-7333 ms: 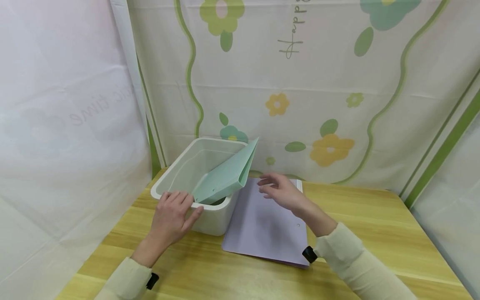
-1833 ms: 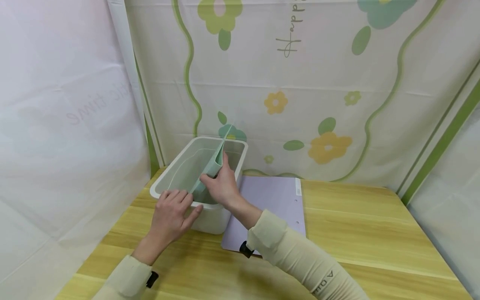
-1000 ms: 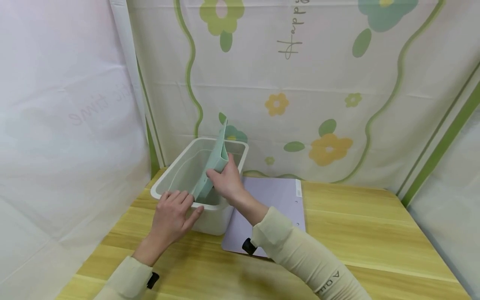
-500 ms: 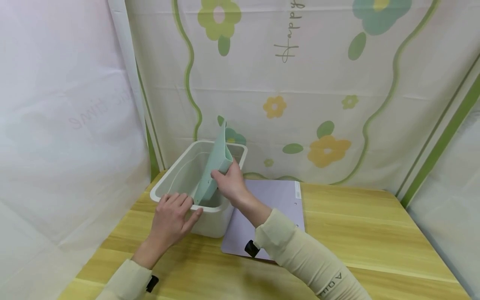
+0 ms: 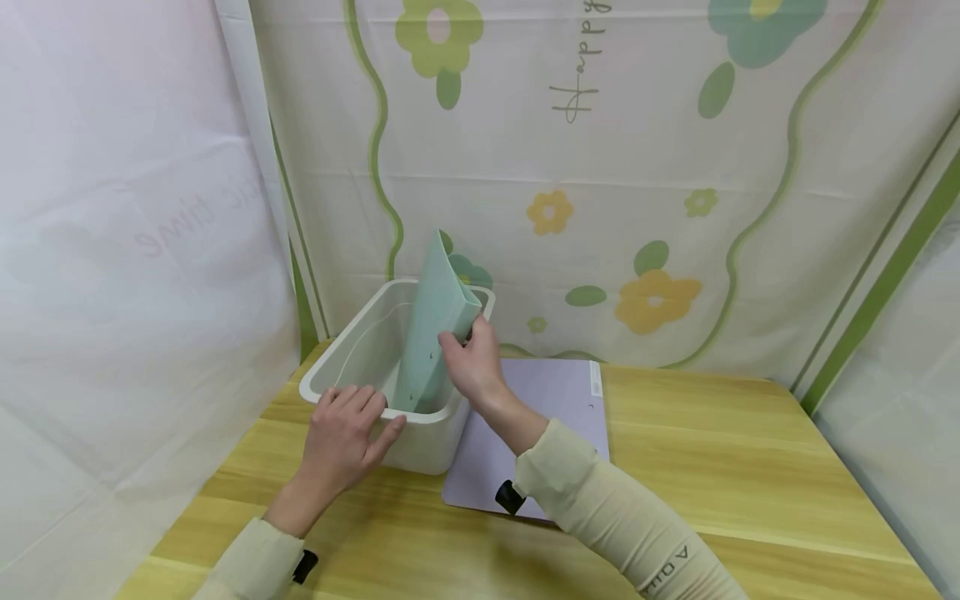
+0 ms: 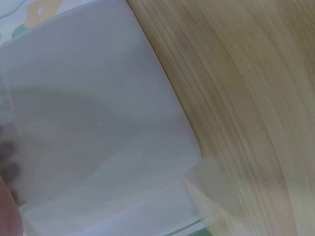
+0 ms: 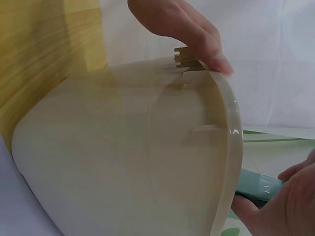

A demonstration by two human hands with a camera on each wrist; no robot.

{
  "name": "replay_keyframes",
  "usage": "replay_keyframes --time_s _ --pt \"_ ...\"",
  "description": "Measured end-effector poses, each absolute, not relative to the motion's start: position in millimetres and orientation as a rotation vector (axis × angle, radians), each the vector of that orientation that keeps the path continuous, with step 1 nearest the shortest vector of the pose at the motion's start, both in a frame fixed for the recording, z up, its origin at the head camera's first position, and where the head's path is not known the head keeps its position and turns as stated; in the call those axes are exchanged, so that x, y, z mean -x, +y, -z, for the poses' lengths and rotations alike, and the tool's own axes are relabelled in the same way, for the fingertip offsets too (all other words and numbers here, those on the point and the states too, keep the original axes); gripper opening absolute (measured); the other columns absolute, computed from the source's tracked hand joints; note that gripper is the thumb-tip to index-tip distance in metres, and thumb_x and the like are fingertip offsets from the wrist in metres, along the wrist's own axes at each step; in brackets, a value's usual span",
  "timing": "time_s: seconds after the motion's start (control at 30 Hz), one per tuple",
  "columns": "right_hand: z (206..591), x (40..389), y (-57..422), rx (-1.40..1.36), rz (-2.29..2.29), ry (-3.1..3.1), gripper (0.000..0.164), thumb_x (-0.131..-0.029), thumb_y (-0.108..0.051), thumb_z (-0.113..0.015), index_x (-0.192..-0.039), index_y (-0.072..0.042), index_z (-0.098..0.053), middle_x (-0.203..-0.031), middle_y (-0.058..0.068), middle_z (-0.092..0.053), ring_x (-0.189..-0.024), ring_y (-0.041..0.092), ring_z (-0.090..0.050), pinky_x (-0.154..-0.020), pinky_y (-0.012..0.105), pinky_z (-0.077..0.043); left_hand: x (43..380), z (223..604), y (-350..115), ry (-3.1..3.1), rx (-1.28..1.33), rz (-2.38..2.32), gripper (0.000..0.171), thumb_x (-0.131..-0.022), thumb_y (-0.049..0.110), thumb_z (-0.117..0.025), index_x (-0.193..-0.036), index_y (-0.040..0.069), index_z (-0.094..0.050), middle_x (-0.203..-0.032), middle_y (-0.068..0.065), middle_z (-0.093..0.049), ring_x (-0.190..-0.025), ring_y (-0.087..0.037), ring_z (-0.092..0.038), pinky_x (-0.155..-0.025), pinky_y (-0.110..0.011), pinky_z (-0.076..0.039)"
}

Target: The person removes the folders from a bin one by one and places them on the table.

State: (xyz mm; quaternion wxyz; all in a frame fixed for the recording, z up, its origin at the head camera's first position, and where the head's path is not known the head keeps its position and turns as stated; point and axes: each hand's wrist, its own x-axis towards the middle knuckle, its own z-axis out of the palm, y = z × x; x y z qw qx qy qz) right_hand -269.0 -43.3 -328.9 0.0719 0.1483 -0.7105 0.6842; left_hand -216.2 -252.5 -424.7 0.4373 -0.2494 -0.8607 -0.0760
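Note:
A white plastic bin (image 5: 420, 446) stands at the table's left. My left hand (image 5: 345, 433) grips its near rim, fingers over the edge and thumb outside. With my right hand (image 5: 476, 367) I hold a mint-green file folder (image 5: 433, 325) by its spine, thumb on the near face. The folder tilts up out of the bin, its lower end inside and its upper corner well above the rim. In the right wrist view the folder's spine (image 7: 261, 184) shows between thumb and fingers beyond the rim. The left wrist view shows mostly the bin's outer wall (image 6: 98, 108).
A lilac file folder (image 5: 547, 392) with a white label lies flat on the wooden table (image 5: 712, 467), right beside the bin and partly under my right forearm. A flower-printed curtain (image 5: 480, 125) hangs behind the table, and pale cloth (image 5: 135, 333) hangs on the left.
Earlier the green folder leaned in the bin with my right hand off it. Now that hand holds it; over the last second its spine swung right and its broad face turned into view.

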Motion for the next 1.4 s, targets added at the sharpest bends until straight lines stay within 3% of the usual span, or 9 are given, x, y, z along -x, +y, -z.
replay_keyframes --time_s 0.8,1.4 --pt "327 267 -29 -0.509 -2.272 -1.980 0.048 -0.099 -0.002 -0.057 -0.146 0.001 -0.046 -0.141 0.024 -0.056 -0.127 0.039 -0.059 -0.100 0.055 -0.050 216 424 -252 -2.165 0.618 0.200 0.055 -0.105 0.060 -0.033 -0.078 0.014 -0.047 -0.072 0.002 -0.045 -0.067 -0.022 -0.047 -0.069 -0.043 -0.041" --pt "324 261 -20 -0.559 -2.226 -1.922 0.043 -0.099 -0.005 -0.056 -0.142 -0.001 -0.049 -0.134 0.019 -0.060 -0.123 0.032 -0.062 -0.095 0.049 -0.054 216 423 -250 -2.141 0.624 0.187 0.055 -0.106 0.059 -0.033 -0.078 0.013 -0.046 -0.072 0.001 -0.045 -0.066 -0.022 -0.046 -0.067 -0.041 -0.039"
